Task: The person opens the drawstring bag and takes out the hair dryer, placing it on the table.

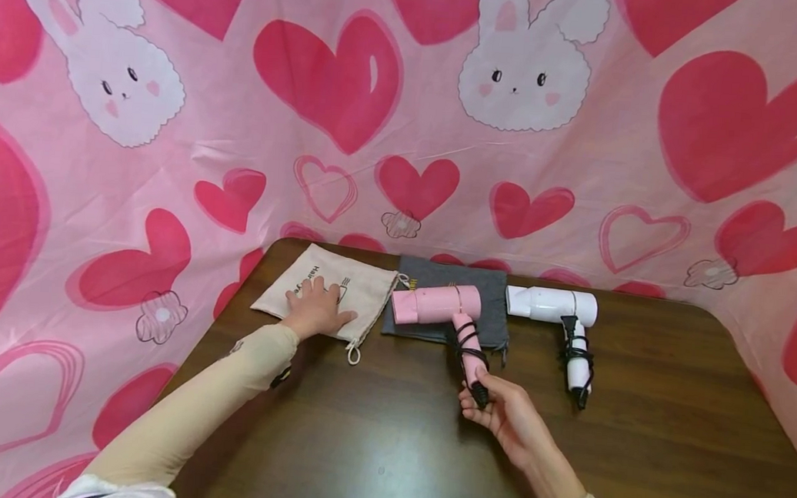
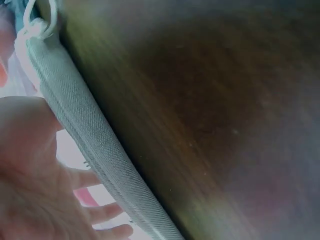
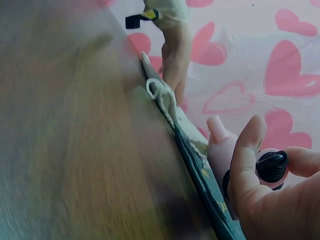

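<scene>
A cream drawstring pouch (image 1: 291, 292) with printed lettering lies flat at the table's back left. My left hand (image 1: 316, 309) rests on it, fingers spread; the left wrist view shows the palm beside the pouch's edge (image 2: 95, 125). My right hand (image 1: 505, 415) grips the lower handle of a pink hair dryer (image 1: 439, 304), thumb on top and fingers curled beneath. A black cord (image 1: 470, 339) is wound round that handle, its plug end by the fingertips. The dryer's barrel overlaps a dark grey pouch (image 1: 494, 317), nozzle to the left. In the right wrist view the handle end (image 3: 272, 167) sits between thumb and fingers.
A white hair dryer (image 1: 554, 305) with its black cord wrapped round the handle lies to the right of the grey pouch. All of it is on a brown wooden table (image 1: 371, 448). A pink cloth with hearts and rabbits (image 1: 420, 135) hangs behind.
</scene>
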`<state>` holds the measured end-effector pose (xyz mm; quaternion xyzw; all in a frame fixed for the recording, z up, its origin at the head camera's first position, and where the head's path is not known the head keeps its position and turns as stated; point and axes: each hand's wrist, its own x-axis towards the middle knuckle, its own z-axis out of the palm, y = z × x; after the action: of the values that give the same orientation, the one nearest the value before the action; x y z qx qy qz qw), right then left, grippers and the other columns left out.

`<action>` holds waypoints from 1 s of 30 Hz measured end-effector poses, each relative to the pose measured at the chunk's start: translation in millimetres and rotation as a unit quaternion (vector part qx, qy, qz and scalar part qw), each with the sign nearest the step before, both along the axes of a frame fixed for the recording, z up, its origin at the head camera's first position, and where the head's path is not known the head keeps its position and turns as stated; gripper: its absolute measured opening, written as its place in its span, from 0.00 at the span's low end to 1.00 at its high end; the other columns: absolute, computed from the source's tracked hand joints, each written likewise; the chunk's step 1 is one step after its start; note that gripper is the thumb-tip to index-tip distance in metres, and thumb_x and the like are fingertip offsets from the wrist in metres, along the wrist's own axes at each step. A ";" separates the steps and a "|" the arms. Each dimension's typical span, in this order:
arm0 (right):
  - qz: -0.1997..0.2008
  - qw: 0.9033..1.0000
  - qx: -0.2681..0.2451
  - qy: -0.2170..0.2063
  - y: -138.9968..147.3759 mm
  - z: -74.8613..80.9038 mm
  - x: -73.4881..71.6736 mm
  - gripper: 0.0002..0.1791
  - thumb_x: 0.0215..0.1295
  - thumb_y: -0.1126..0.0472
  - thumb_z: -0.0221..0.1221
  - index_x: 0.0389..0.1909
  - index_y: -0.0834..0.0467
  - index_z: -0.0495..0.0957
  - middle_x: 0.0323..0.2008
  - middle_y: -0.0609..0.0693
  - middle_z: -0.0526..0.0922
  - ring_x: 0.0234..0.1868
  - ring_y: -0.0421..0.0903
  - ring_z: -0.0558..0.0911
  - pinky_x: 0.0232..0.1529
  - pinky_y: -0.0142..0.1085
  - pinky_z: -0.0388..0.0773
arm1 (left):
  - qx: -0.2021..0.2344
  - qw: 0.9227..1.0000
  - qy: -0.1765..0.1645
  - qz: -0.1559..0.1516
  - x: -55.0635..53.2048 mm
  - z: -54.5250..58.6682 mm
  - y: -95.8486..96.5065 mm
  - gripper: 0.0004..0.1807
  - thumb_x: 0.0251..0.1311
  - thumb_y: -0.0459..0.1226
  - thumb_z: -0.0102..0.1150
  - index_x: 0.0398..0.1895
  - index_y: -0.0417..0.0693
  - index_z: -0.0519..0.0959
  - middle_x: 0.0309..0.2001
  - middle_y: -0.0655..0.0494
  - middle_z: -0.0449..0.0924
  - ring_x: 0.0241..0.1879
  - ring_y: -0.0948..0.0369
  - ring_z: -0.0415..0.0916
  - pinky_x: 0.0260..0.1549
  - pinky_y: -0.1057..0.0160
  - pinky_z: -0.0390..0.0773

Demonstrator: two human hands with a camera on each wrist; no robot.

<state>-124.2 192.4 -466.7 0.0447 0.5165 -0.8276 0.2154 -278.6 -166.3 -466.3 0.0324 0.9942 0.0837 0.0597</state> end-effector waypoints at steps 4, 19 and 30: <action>0.000 1.000 -0.021 -0.010 -3.2 1.5 2.8 0.16 0.86 0.58 0.48 0.45 0.65 0.79 0.37 0.55 0.88 0.37 0.45 0.89 0.48 0.38 0.86 | 0.023 0.999 -0.021 0.009 -10.6 -6.0 1.2 0.44 0.70 0.62 0.59 0.77 0.42 0.65 0.71 0.30 0.58 0.73 0.31 0.49 0.60 0.20 0.53; 0.013 0.996 -0.078 -0.038 -16.3 2.5 15.7 0.14 0.86 0.57 0.49 0.51 0.66 0.76 0.47 0.61 0.87 0.53 0.52 0.87 0.60 0.48 0.80 | 0.072 0.995 -0.032 0.065 -28.9 -3.3 8.3 0.49 0.68 0.63 0.58 0.79 0.39 0.60 0.75 0.26 0.48 0.75 0.26 0.41 0.58 0.12 0.46; 0.008 0.997 -0.067 -0.047 -20.2 0.2 18.6 0.14 0.85 0.58 0.50 0.49 0.65 0.77 0.48 0.62 0.86 0.53 0.53 0.87 0.59 0.49 0.80 | 0.073 0.992 -0.050 0.092 -46.5 -8.6 9.8 0.52 0.67 0.65 0.55 0.83 0.43 0.55 0.77 0.28 0.44 0.76 0.28 0.38 0.59 0.12 0.42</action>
<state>-105.7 172.1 -466.6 0.0649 0.4495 -0.8555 0.2488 -325.1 -156.5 -474.9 -0.0594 0.9800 0.1623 0.0987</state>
